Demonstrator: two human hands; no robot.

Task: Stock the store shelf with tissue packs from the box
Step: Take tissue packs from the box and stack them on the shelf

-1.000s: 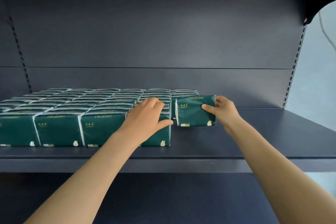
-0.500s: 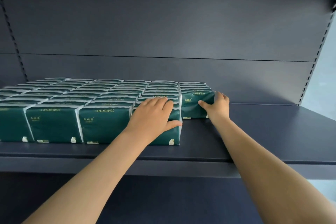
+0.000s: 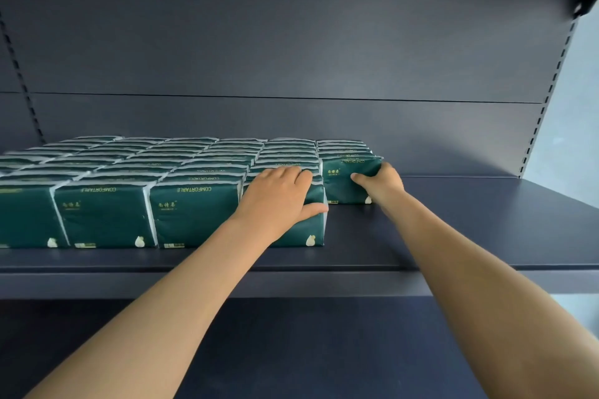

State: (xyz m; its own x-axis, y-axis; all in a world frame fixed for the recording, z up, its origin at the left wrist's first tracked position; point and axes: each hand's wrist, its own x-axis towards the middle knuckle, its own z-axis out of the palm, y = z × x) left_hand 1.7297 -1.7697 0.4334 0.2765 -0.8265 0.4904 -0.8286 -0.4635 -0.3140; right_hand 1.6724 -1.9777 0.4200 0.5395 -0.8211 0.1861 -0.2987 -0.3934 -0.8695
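Left hand [image 3: 280, 196] lies flat, fingers spread, grip open, on the front pack [image 3: 316, 220] of the stocked rows; right hand [image 3: 384, 183], arm extended, grips the end tissue pack [image 3: 343, 180] standing on the shelf [image 3: 470, 220].

Dark green tissue packs [image 3: 194, 214] stand upright in tight rows on the dark shelf [image 3: 470, 223], filling the frame's left half.

The tissue packs [image 3: 191, 214] are dark green with gold lettering, white side seams and a small pale emblem. The shelf [image 3: 470, 223] is dark blue-grey.
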